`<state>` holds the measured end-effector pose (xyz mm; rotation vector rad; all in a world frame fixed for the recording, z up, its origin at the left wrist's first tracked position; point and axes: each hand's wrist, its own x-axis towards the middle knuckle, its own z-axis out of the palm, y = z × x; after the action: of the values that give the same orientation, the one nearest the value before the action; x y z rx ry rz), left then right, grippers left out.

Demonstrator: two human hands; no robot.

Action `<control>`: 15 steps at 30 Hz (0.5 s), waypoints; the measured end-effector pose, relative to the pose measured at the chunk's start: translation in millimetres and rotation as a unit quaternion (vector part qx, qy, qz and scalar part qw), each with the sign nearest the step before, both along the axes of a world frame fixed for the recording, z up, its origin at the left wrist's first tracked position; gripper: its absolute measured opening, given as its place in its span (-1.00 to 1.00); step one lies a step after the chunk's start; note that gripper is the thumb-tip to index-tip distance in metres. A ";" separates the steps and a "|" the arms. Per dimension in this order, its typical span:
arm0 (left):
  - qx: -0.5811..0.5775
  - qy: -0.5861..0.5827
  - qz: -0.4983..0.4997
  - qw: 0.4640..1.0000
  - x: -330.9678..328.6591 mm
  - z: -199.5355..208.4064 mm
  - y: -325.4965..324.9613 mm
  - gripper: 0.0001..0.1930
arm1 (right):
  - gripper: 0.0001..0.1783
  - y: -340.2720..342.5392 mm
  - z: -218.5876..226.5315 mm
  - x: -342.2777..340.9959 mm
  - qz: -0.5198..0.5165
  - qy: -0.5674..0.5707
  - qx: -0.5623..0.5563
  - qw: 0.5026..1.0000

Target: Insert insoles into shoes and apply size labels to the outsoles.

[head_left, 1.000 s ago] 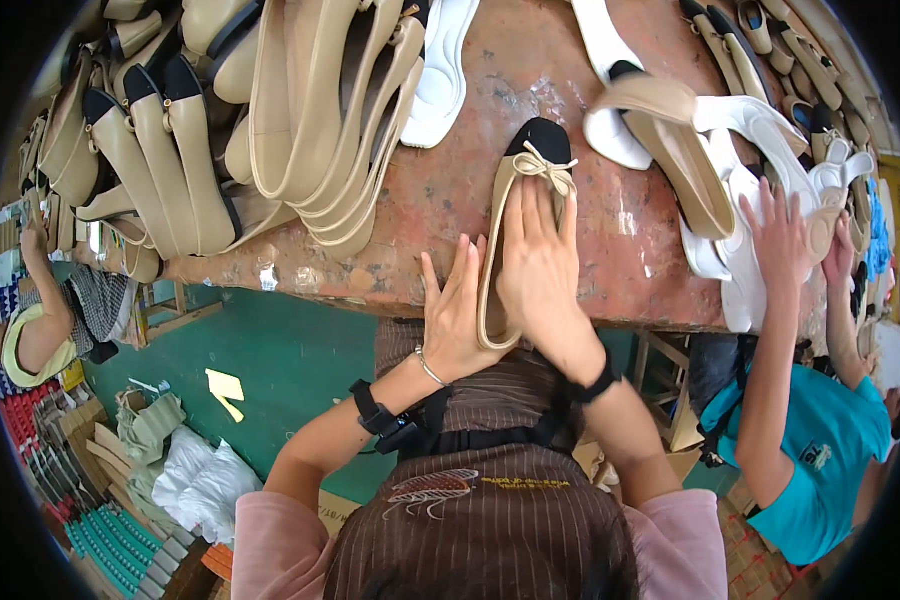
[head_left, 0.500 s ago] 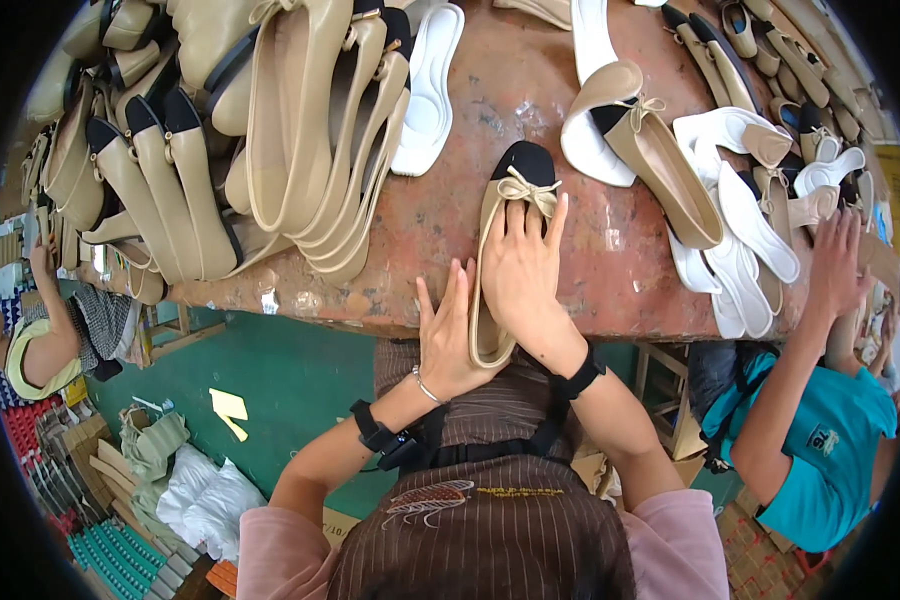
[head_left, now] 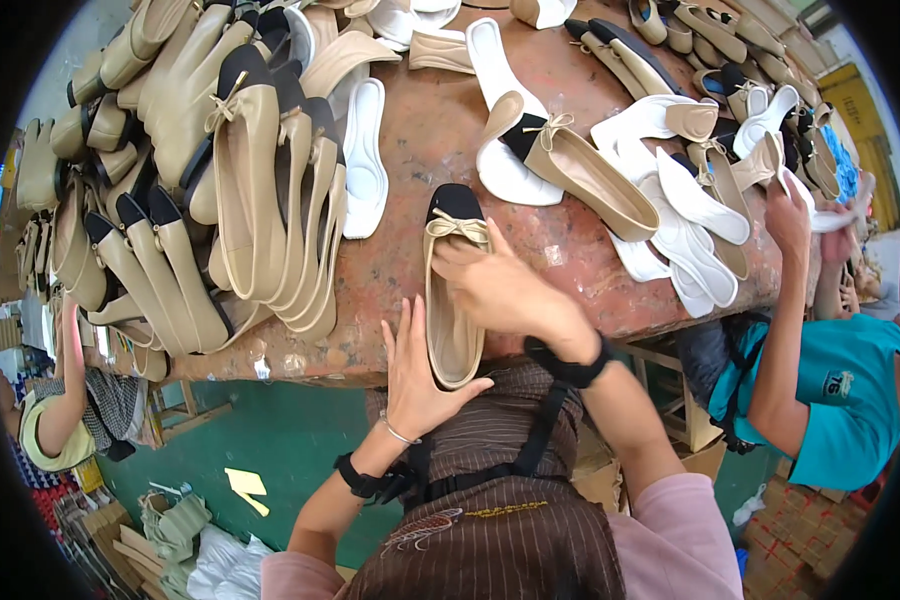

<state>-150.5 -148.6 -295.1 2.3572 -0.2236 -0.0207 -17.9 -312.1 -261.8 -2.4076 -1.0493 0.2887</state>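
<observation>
From the head camera I see one beige flat shoe (head_left: 452, 290) with a black toe cap and a small beige bow lying lengthwise at the near edge of the worn reddish table (head_left: 420, 150), its heel end reaching the rim. My left hand (head_left: 418, 375) cups that heel from the left, fingers together and upright along the shoe's side, thumb hooked under the heel's end. My right hand (head_left: 505, 290) lies over the shoe's right side, fingers bent and closed on its upper edge just below the bow.

Beyond my right fingertips lies one more beige flat with a bow (head_left: 590, 175), resting on a white insole (head_left: 505, 165). To the right of it I count roughly five white insoles (head_left: 685, 225) overlapping one another. One single white insole (head_left: 366, 155) lies just left of my shoe's toe.

Farther left of my left fingers is a big heap of beige shoes (head_left: 230, 190), too many and too overlapped to count.

One co-worker's hand (head_left: 790, 215) reaches onto the table at the right, and another person's arm (head_left: 70, 350) shows at the left edge.
</observation>
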 end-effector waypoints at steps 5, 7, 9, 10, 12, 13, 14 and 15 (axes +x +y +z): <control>-0.173 0.043 0.118 0.977 34.6 10.5 3.6 -0.35 | -0.67 -92.9 38.2 -0.6 -0.284 -0.174 -0.023 0.943; -0.146 0.095 0.127 0.977 55.3 11.7 4.5 -0.43 | -0.66 -111.3 32.5 -6.1 -0.338 -0.251 -0.050 0.906; -0.073 0.073 0.134 0.986 77.7 -4.0 8.3 -0.59 | -0.70 -118.4 27.0 -16.3 -0.373 -0.143 0.061 0.915; -0.069 0.074 0.136 0.986 82.5 -3.9 9.5 -0.59 | -0.70 -105.9 25.6 -24.3 -0.405 -0.098 0.073 0.906; -0.092 0.117 0.127 0.981 93.6 -2.1 9.5 -0.59 | -0.58 -79.3 17.5 -40.2 -0.395 -0.064 0.106 0.911; -0.112 0.115 0.125 0.979 93.8 -11.1 12.0 -0.60 | -0.47 -62.4 17.4 -43.0 -0.395 0.052 0.127 0.908; -0.109 0.117 0.126 0.979 92.4 -19.8 13.7 -0.60 | -0.35 -47.0 18.1 -44.4 -0.389 0.168 0.148 0.894; -0.165 0.133 0.118 0.970 90.4 -28.1 15.7 -0.62 | -0.35 -36.3 17.4 -46.0 -0.388 0.172 0.150 0.893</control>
<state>-60.1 -132.9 -323.2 2.0072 0.1730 -0.1697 -63.9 -348.4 -244.3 -2.1720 0.0628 0.2275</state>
